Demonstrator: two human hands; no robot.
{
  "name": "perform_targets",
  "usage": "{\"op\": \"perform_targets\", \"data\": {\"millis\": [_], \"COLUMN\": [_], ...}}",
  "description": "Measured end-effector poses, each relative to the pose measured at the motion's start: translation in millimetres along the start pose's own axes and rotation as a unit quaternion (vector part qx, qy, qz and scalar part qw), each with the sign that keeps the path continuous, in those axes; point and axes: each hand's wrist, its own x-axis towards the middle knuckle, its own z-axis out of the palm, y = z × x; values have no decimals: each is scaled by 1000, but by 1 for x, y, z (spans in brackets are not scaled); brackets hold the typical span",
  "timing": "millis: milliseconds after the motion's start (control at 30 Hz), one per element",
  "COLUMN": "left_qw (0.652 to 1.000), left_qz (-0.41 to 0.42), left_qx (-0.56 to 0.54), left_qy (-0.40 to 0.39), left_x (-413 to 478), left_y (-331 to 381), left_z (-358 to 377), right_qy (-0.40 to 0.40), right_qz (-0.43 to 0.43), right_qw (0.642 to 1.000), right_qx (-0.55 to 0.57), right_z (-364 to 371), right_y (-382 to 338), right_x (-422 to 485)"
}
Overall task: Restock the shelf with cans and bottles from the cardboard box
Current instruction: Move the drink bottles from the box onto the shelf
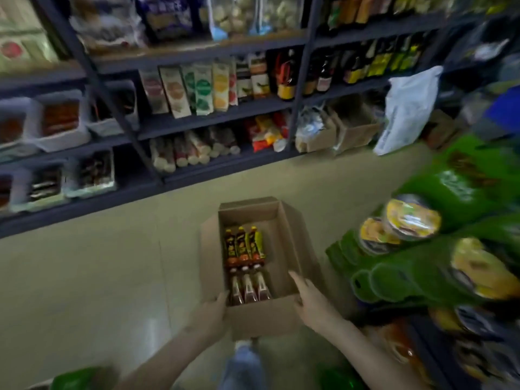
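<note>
A: Where is there room?
B: Open floor (98,263) lies between the box (261,319) and the shelf (213,116). The box's far end is bare beyond the bottles (244,249).
A: And on the right?
B: Green packs (408,280) crowd close beside the box. The shelf's tiers are mostly crammed.

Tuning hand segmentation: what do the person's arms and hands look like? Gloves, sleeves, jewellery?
Left hand and right hand are bare, no gloves. Forearms bare to the frame edge, no sleeves showing. No watch or rings discernible; image is blurry.

bottles (244,266) in cardboard box (264,319), shelf (213,116) behind
</note>
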Motion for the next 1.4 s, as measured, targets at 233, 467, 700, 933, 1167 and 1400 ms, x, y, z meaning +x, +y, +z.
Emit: {"op": "perform_targets", "data": {"millis": [233,467,700,933,1167,1400], "left_qw": [996,966,985,979,981,981], "left_qz": [-57,-128,-99,-170,-172,-162], "left_qx": [-72,-224,-87,-38,-57,-84], "left_qy": [-21,23,-110,-109,-62,-60], "left_x": [151,355,494,523,530,538], "left_y": [-47,-61,-77,-50,-42,-36], "left_z": [45,157,285,356,363,368], "right_qy": [-67,-83,-128,-129,-118,-99], "right_qz": [113,123,107,79,60,110], "right_qw": [991,988,984,989,990,989], "right_qx": [5,40,-58,4,-38,-18], "right_z": [81,199,311,371,351,335], "right_y": [50,126,201,236,255,279], "right_x": [162,334,488,512,509,513]}}
